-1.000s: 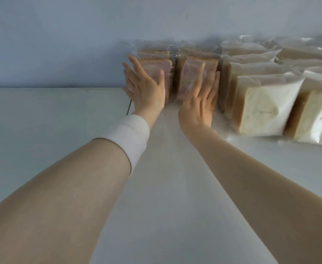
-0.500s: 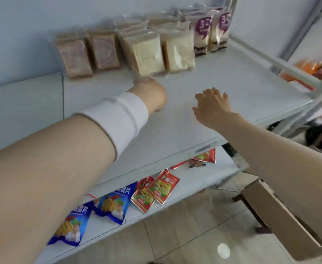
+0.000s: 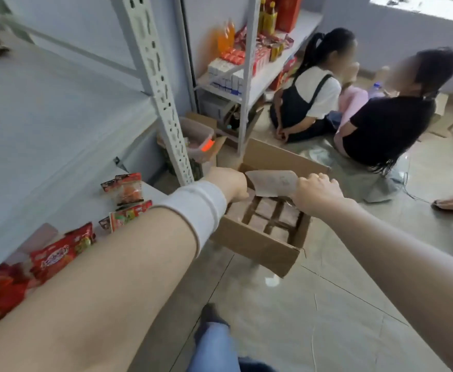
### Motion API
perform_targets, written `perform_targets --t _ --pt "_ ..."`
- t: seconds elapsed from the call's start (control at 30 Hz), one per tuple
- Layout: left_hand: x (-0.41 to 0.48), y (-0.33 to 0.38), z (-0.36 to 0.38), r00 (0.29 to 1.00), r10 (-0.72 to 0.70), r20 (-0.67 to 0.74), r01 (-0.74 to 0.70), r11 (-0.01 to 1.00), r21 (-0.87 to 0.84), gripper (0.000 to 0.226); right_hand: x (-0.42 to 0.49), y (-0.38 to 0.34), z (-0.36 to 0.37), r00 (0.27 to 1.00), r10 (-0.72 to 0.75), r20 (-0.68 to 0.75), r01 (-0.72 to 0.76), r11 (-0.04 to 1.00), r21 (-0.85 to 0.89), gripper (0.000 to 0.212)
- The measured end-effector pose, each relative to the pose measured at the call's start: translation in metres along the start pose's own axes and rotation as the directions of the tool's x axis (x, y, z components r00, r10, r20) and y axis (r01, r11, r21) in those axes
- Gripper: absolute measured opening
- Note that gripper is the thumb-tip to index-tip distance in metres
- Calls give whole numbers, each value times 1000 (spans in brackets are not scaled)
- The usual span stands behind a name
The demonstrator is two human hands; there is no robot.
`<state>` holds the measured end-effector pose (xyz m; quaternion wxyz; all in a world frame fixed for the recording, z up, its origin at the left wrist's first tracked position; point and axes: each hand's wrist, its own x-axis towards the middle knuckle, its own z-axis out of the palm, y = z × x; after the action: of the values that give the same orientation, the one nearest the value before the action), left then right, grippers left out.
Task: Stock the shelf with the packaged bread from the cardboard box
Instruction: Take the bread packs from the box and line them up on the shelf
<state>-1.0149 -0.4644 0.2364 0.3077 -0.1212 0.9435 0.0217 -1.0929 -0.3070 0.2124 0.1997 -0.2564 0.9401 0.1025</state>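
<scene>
a: left hand (image 3: 229, 186) and right hand (image 3: 316, 193) have left the shelf (image 3: 59, 116) and now dip into the cardboard box (image 3: 257, 248) on the floor (image 3: 327, 304).
b: next load, then. gripping anything?
a: cannot tell. the fingers are hidden, knuckles bent beside a pale sheet (image 3: 271, 182), flap or packet. packaged bread (image 3: 267, 210) lies in blurred rows below.

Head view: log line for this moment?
left hand: over box, grip unclear | right hand: over box, grip unclear | bread: in box
</scene>
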Motion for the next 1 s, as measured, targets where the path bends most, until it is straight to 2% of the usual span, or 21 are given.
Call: perform_targets --t 0.13,0.23,0.37,0.5,0.57,0.7,0.8,0.87,0.93,1.0 --pt "94 30 23 993 72 89 -72 997 0 37 55 47 55 988 70 139 -85 991 102 34" --pt "167 35 44 989 61 134 -47 993 -104 42 96 58 98 957 118 265 -176 963 206 41" --pt "252 29 89 961 -18 277 118 930 -349 65 149 55 167 865 161 475 -359 860 362 59" --pt "351 20 163 909 -162 384 339 822 -457 83 222 36 254 771 129 623 -549 631 548 68" --pt "402 18 205 888 -251 385 424 768 -479 86 263 21 303 743 99 662 -601 535 594 68" --pt "473 14 274 872 -379 308 489 678 -549 88 330 -11 383 716 110 689 -644 486 592 68" --pt "485 14 300 901 -407 149 422 746 -516 90 348 -34 411 677 175 715 -699 457 550 77" --pt "484 12 307 893 -442 80 417 749 -514 95 348 -41 417 651 237 721 -731 452 511 72" --pt "484 10 308 870 -480 113 453 688 -567 97 347 -41 417 638 238 732 -739 457 495 66" --pt "486 9 308 857 -485 172 486 654 -579 83 346 -37 416 627 211 750 -747 436 502 63"
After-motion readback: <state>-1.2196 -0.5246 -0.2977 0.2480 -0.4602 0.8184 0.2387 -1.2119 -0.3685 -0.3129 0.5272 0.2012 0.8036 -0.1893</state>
